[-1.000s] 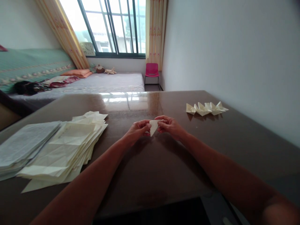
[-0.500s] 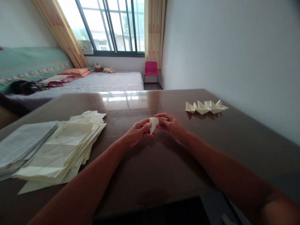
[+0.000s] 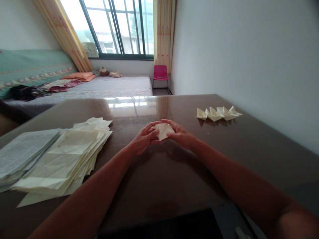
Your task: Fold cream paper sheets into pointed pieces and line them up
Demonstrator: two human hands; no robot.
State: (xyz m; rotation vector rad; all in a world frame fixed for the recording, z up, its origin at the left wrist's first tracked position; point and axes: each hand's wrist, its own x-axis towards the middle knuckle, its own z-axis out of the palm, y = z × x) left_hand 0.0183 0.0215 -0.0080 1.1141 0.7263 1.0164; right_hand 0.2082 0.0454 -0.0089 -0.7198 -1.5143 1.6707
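Note:
Between my hands is a small folded piece of cream paper, held just above the brown table. My left hand grips its left edge, the thumb in front and the fingers behind. At the right edge, my right hand pinches it with the thumb on the near face; its fingers reach over the top and behind. The paper's back and some fingertips are hidden. Farther off to the right, a row of several folded paper shapes with pointed tips stands on the table.
On the left lie a stack of creased cream sheets and a stack of greyish printed sheets. Beyond the table are a bed and a pink chair. A white wall runs along the right side.
The folded paper now shows a wider, squarer face than before, when it looked narrow and pointed. My right hand has moved its thumb onto the front and its fingers over the top.

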